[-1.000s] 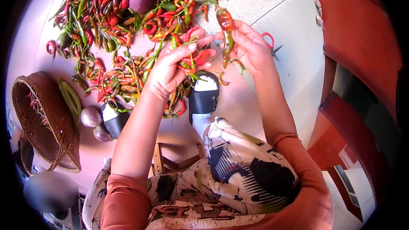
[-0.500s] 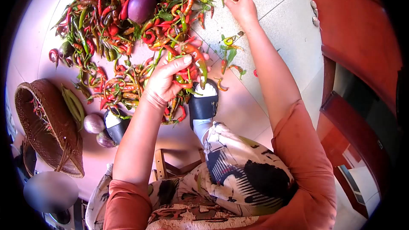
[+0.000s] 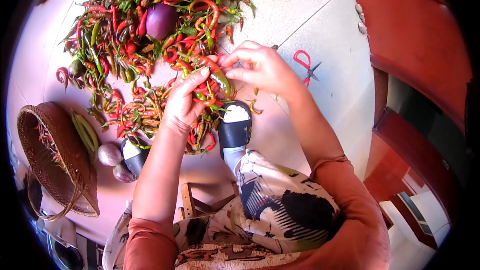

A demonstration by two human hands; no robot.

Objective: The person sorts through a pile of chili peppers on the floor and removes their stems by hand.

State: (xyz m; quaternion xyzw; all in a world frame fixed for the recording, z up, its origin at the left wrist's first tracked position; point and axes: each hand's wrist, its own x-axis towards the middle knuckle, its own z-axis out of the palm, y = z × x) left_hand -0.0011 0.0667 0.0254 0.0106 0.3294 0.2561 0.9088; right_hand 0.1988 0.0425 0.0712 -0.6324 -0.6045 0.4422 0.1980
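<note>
A broad heap of red and green chillies covers the floor, upper left of the frame. At centre, the left hand is wrapped around a bunch of chillies; the right hand is close beside it, its grip hard to tell. Overfilled, the left hand could drop some onto the dark slipper below; scissors right of centre could nick a straying arm
</note>
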